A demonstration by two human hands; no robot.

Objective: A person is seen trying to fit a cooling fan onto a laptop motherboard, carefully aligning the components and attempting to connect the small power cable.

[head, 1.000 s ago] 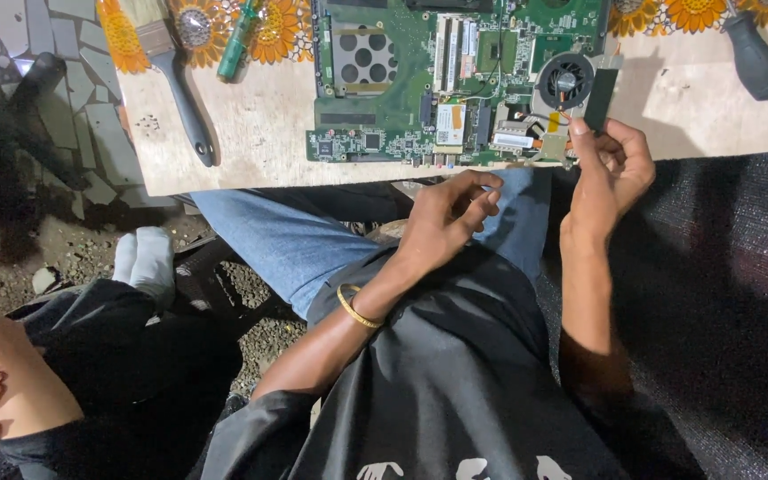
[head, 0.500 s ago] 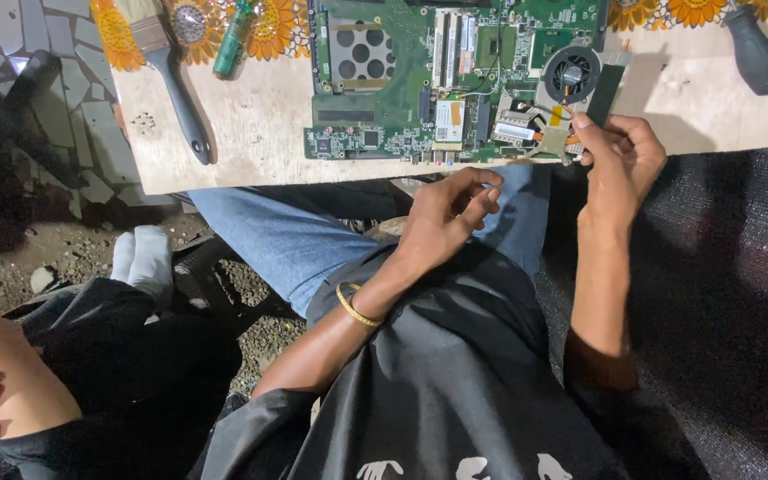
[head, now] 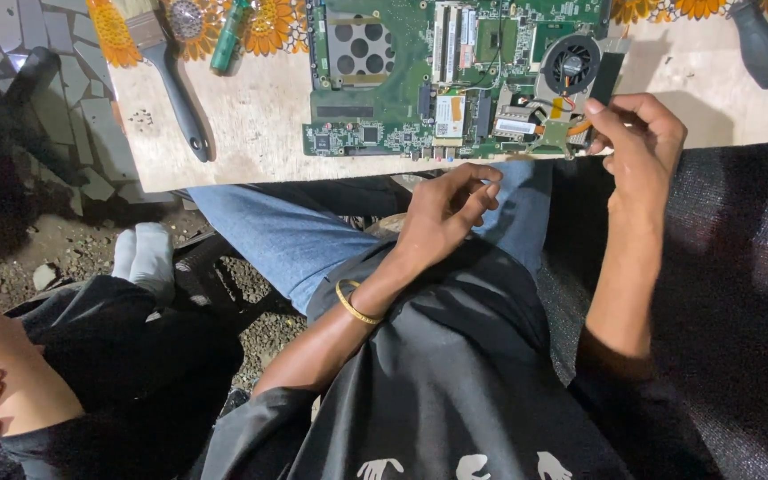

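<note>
Right hand (head: 637, 138) sits at the near right corner of the green laptop circuit board (head: 420, 80), its fingers curled narrowly and the fingertips pinching at the copper-coloured metal bracket (head: 562, 133) just below the round black cooling fan (head: 571, 64); whether anything small is held between them cannot be told. Left hand (head: 446, 209) hovers below the front edge of the pale wooden tabletop (head: 251, 133), over the blue-jeaned lap, fingers loosely curled with nothing visible in them, a thin gold bangle (head: 355, 307) on its wrist. The board lies flat on the tabletop, its near edge along the tabletop's front edge. To its left lie a black-handled paintbrush (head: 171, 80) and a green cylindrical tool (head: 228, 40). A black rounded tool handle (head: 760, 44) rests at the far right. Another person's arm (head: 2, 382) shows at lower left
</note>
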